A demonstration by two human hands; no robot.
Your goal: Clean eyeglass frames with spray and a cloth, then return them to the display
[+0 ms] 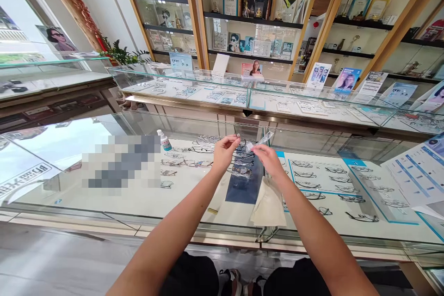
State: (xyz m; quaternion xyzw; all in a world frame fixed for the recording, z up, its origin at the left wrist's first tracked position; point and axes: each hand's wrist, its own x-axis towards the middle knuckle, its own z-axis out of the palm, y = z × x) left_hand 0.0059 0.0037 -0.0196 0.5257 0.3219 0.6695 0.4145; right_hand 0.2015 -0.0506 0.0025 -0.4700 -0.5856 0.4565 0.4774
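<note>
My left hand [224, 151] is closed in a pinch on a thin dark-framed pair of eyeglasses [244, 144], held up over the glass counter. Close by on its right, my right hand [269, 158] pinches a clear, shiny plastic strip [266, 138], perhaps a small wrapper, at the glasses. Fingertips and glare hide the exact contact between the two. Beneath the hands, several eyeglass frames show over a dark blue panel [243, 188]. A cream cloth [268, 206] lies on the counter just below my right wrist.
A small white spray bottle [165, 141] stands on the counter to the left. Rows of eyeglasses [305, 175] are displayed at the right, near a leaning printed card [418, 169]. Another glass display case [222, 95] runs across behind, with wooden shelves beyond.
</note>
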